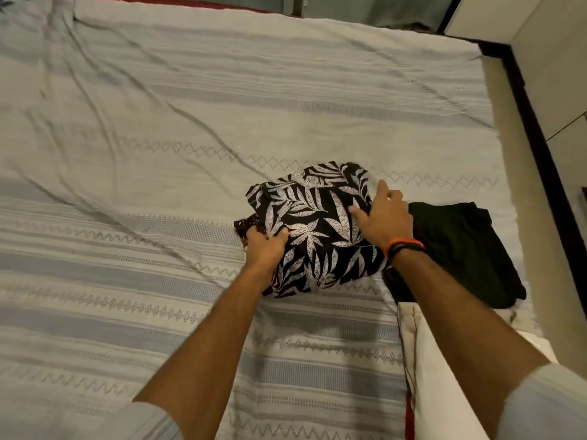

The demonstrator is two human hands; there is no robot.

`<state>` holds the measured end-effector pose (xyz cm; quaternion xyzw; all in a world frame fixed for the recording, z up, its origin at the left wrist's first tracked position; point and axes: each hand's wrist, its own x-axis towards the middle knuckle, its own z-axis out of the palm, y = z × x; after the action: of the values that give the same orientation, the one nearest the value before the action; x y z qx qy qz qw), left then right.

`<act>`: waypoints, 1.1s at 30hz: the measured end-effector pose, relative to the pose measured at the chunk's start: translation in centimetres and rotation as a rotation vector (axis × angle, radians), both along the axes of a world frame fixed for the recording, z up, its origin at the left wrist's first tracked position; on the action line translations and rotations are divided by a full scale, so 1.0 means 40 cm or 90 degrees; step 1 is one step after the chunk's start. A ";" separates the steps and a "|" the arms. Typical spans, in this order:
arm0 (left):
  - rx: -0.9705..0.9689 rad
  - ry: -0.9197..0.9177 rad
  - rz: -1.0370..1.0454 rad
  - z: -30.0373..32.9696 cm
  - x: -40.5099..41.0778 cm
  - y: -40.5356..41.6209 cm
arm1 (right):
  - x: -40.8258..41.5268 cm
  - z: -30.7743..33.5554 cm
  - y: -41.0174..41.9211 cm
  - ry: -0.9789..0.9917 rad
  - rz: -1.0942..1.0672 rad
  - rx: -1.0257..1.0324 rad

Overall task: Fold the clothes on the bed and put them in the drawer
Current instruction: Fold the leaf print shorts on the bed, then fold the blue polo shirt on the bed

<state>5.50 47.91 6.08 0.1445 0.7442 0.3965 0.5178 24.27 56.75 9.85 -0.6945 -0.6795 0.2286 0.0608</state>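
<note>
Black fabric printed with white leaves makes up the shirt [317, 227], which is seen folded into a rough square on the bed [158, 154]. The bed is covered by a pale sheet [133, 268] woven with grey stripes and rows of small diamonds and zigzags, and several long creases are seen running across it.

The shirt is held by 2 hands. Its near left edge is gripped by the left hand [266, 246], with the fingers curled shut around a bunched fold of the cloth. Its right side is covered by the right hand [386, 215], with the thumb laid on top of the print and the other fingers spread slightly apart over the right edge; whether the cloth is pinched from beneath there cannot be told. Orange and black bands [405, 246] are worn on the right wrist.

Just to the right of the shirt, and touching or very nearly touching it, a dark folded garment [460, 249] is laid flat on the sheet. Nearer than the shirt and to its right, a cream-coloured cloth [425, 360] is seen along the edge of the bed, partly hidden by the right forearm. Beyond the right edge of the bed, a dark strip and pale panels [559, 74] are visible.
</note>
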 end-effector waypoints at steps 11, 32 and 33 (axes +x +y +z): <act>-0.070 0.384 -0.639 -0.093 0.034 -0.067 | -0.044 -0.184 -0.132 -0.061 0.249 -0.214; 0.012 0.281 -0.211 0.359 -0.080 -0.677 | -0.138 0.238 -0.642 0.294 0.213 -0.122; 0.009 0.284 -0.193 0.374 -0.096 -0.718 | -0.162 0.250 -0.675 0.296 0.232 -0.119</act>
<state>1.68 19.17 21.03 0.3419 0.8069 0.2779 0.3935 17.78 29.77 19.87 -0.4929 -0.7366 0.4503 0.1085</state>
